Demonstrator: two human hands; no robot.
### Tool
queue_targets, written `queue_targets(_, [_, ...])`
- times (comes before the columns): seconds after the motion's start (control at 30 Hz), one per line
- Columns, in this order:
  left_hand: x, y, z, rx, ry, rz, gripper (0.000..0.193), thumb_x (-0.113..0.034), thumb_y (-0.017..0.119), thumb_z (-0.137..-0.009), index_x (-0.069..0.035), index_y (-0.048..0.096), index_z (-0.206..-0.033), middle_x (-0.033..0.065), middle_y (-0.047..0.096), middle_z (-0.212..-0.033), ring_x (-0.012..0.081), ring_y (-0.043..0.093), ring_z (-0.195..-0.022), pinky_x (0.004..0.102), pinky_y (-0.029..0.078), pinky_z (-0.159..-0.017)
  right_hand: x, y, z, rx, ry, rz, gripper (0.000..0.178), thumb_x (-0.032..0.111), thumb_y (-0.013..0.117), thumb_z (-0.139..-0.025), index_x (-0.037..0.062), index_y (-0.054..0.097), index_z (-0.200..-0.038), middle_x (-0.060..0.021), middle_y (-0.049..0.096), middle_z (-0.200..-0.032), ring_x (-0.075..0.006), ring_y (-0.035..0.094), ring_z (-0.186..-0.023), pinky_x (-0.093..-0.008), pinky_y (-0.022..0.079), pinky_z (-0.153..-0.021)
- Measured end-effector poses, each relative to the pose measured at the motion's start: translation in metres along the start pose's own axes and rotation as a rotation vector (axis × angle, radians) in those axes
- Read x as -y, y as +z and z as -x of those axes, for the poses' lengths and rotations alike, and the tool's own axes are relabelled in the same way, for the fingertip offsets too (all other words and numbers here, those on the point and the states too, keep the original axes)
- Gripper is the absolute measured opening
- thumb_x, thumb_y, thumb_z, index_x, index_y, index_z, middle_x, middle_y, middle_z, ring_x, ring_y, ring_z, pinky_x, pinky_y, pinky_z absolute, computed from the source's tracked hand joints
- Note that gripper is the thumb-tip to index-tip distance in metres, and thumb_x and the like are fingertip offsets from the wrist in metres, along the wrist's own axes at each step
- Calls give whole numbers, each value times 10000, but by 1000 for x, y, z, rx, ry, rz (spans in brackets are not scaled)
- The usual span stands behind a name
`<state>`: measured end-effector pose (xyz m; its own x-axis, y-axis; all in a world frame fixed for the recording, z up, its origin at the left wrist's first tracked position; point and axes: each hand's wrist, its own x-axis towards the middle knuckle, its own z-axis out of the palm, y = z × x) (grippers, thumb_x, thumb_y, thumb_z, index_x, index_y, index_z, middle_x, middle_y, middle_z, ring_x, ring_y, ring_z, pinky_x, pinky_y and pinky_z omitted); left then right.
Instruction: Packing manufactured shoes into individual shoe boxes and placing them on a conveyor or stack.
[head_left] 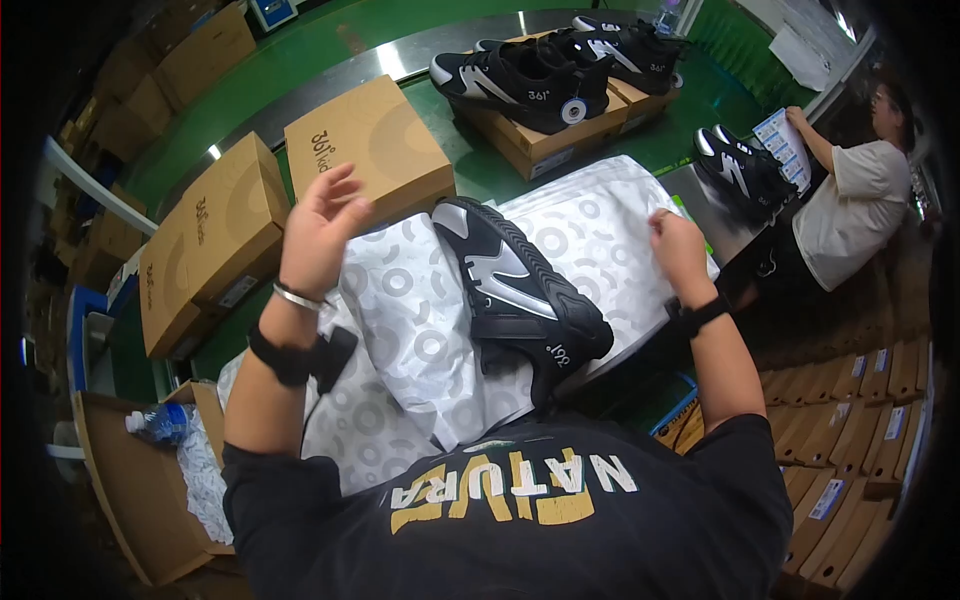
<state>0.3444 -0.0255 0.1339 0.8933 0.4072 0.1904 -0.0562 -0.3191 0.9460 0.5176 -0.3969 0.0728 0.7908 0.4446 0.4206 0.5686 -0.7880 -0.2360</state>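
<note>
A black sneaker with silver panels (515,285) lies on its side on patterned white tissue paper (590,225) in front of me. Left of it, a raised fold of tissue paper (400,290) hides whatever is underneath. My left hand (325,225) is over the near edge of a closed shoe box, open, with fingers apart and nothing in them. My right hand (680,250) hovers at the right part of the paper, its fingers curled closed. Whether they pinch a paper edge, I cannot make out.
Closed brown shoe boxes (365,140) stand at the far left. More black sneakers (530,85) rest on boxes (540,145) at the back. An open carton (135,480) holds a water bottle (165,424) and crumpled paper. At right, a person (860,200) holds a printed sheet (782,148).
</note>
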Motion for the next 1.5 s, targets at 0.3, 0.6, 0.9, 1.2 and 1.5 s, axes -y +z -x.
queue_targets(0.3, [-48,62,63,-28,-660,421,1006,-285,686,-675,-100,-32,-1355,126,402,-1161,195,463,-911,354,419,-711,209,-40,68,159,-1438,156,174,159,483,-681,17,509,-778,-1,482,-577,-151,495,-565,-305,366,-697])
queue_targets(0.6, [65,-16,42,-373,-170,-793,632,-220,635,-648,57,398,-1164,208,524,-955,307,526,-870,355,435,-740,122,-11,-94,232,-364,-953,335,20,592,-691,15,512,-1016,-81,540,-914,-192,534,-848,-285,427,-769])
queue_targets(0.9, [127,-34,-35,-424,-619,433,419,-357,602,-711,-44,521,-978,75,517,-946,173,521,-829,302,430,-712,160,169,-160,311,-555,-235,811,175,680,-639,70,246,-1315,-256,379,-1223,-349,413,-1121,-342,372,-892])
queue_targets(1.2, [90,-61,-6,-83,-768,131,633,-531,347,-845,-62,362,-1269,161,246,-1360,336,328,-1196,364,292,-960,156,144,-178,16,152,-1295,624,321,511,-809,-18,244,-1260,-171,508,-1054,-261,573,-880,-371,487,-711])
queue_targets(1.5, [-39,55,106,118,246,-1181,767,-376,672,-636,-52,351,-1252,265,227,-1309,471,273,-1150,419,258,-977,98,44,-101,730,-74,-908,662,359,619,-751,-32,348,-1212,-117,538,-1015,-177,541,-825,-270,448,-660])
